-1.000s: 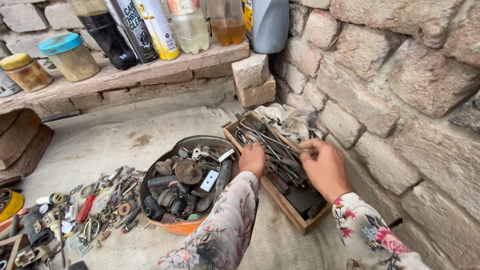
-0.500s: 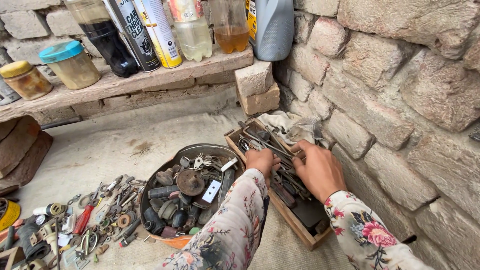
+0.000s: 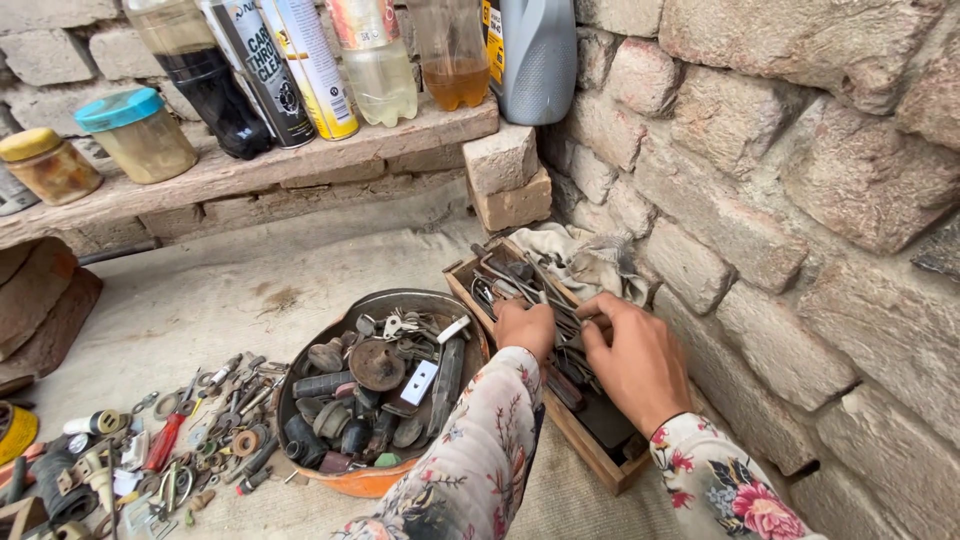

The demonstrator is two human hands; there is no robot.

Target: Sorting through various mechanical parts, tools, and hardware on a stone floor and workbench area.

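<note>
A wooden box full of long metal tools stands on the floor against the brick wall. Both my hands are inside it. My left hand rests on the pile with its fingers curled among the rods. My right hand lies palm down beside it, fingertips pinched on thin metal rods. Whether either hand has a firm hold on one tool is hidden by the pile. My flower-patterned sleeves fill the bottom of the view.
A round orange bowl of metal parts sits left of the box. Small loose parts lie scattered at the lower left. A grey rag lies behind the box. Bottles, spray cans and jars stand on a brick shelf.
Both hands have shifted a little within the box, the left toward the right hand. The view has tilted slightly. Nothing was lifted out.
</note>
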